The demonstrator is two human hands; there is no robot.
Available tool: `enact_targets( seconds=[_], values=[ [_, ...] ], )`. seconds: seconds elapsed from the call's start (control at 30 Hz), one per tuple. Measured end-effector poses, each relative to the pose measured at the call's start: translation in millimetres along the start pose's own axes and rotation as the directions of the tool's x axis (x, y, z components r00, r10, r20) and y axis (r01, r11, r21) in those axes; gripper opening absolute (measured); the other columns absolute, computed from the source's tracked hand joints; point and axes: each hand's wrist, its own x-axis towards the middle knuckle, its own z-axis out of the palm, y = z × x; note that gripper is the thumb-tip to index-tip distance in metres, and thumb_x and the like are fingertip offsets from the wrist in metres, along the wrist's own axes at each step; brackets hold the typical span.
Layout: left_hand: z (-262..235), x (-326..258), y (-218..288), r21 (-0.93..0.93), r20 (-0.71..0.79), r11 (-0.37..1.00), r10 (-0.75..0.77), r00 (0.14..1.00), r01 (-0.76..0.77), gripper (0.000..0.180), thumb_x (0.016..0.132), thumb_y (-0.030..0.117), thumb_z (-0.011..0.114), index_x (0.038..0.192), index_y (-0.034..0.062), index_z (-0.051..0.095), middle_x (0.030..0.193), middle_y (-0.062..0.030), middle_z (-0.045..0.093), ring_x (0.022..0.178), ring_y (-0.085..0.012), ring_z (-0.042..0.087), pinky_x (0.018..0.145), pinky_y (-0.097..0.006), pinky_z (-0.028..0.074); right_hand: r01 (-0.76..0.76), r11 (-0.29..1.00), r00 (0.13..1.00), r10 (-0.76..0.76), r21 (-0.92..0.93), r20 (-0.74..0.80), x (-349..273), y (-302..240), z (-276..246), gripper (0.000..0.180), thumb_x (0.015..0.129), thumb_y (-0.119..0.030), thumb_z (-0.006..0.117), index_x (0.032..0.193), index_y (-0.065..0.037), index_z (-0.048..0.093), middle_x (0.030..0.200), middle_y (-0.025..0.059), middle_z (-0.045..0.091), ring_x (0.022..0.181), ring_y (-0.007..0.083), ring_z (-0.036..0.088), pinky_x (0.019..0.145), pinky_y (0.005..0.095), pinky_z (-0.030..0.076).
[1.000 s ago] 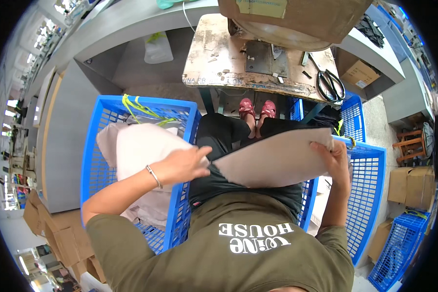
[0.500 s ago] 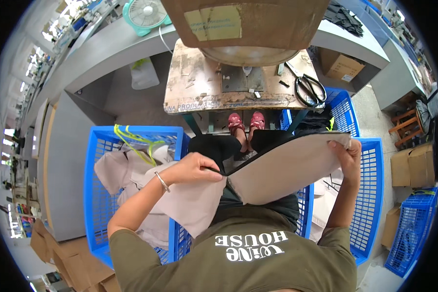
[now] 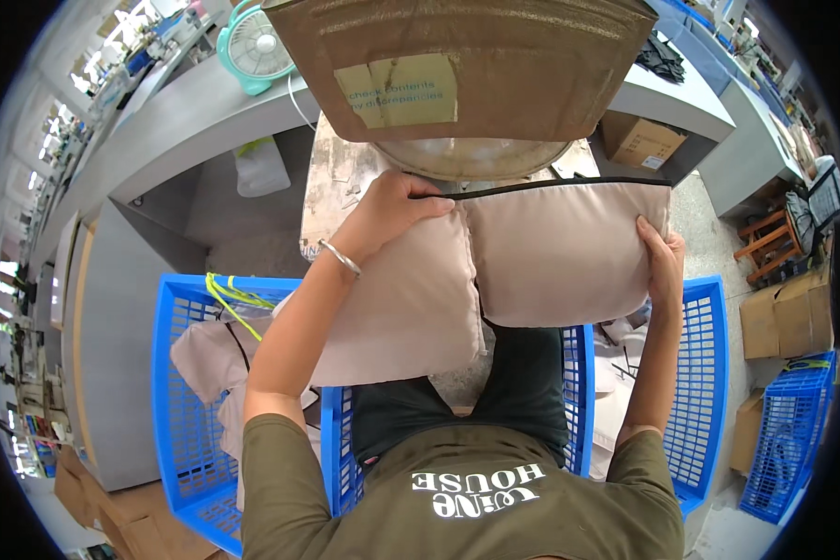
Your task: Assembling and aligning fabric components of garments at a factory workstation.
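Observation:
A beige fabric piece (image 3: pixel 562 261) with black edging along its top is stretched between my hands, in front of the worktable. Its black edge is pinched between the thumb and fingers of my left hand (image 3: pixel 403 207), close to where two panels meet. My right hand (image 3: pixel 663 263) grips the right side, thumb on the front face and the other fingers partly hidden behind. The left panel (image 3: pixel 397 303) hangs down below my left forearm, over the rim of the left blue crate (image 3: pixel 166 373). More beige fabric (image 3: pixel 201 359) lies in that crate.
A large cardboard box (image 3: pixel 523 89) overhangs the wooden worktable (image 3: pixel 329 182). Another blue crate (image 3: pixel 705 364) with beige fabric stands at my right. A green fan (image 3: pixel 257 49) sits on the grey counter (image 3: pixel 173 117). Cardboard boxes (image 3: pixel 789 313) stand far right.
Both hands have raised and spread the fabric; my left hand moved up and away toward the table. The panels now face me more flatly, and the scissors on the table are covered.

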Motion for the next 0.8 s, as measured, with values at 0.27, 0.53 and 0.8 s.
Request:
enact_targets(
  seconds=[0.27,0.53,0.8],
  values=[
    [3.3,15.6,7.8,-0.360,0.045,0.932,0.068,0.997,-0.047,0.044,0.078,0.004,0.074,0.120,-0.0040,0.060,0.109,-0.0107,0.069,0.096,-0.0162,0.065,0.087,-0.029,0.052,-0.071,0.997,0.997,0.071,-0.020,0.006,20.8,-3.8,-1.2,0.023,0.087,-0.019,0.071,0.097,0.001,0.070,0.086,0.0065,0.071,0.069,0.0109,0.066,0.065,0.0225,0.052],
    [-2.5,10.2,22.2,-0.430,0.012,0.903,0.011,1.000,-0.005,0.045,0.076,0.003,0.075,0.118,-0.0043,0.060,0.107,-0.0110,0.068,0.095,-0.0182,0.065,0.089,-0.029,0.051,-0.013,1.000,1.000,0.012,-0.028,-0.017,23.7,-9.9,-2.0,0.020,0.086,-0.019,0.072,0.096,-0.001,0.070,0.084,0.0059,0.071,0.068,0.0105,0.065,0.064,0.0220,0.051],
    [-14.4,6.9,6.3,-0.311,-0.261,0.928,0.124,0.957,-0.206,0.034,0.078,0.008,0.075,0.108,-0.0050,0.065,0.097,-0.0086,0.070,0.085,-0.0136,0.065,0.080,-0.027,0.053,0.036,0.999,0.996,-0.038,-0.033,-0.086,31.9,-13.5,-37.8,0.023,0.085,-0.013,0.070,0.102,0.003,0.070,0.090,0.0067,0.070,0.075,0.0117,0.065,0.070,0.0228,0.051]
  ],
)
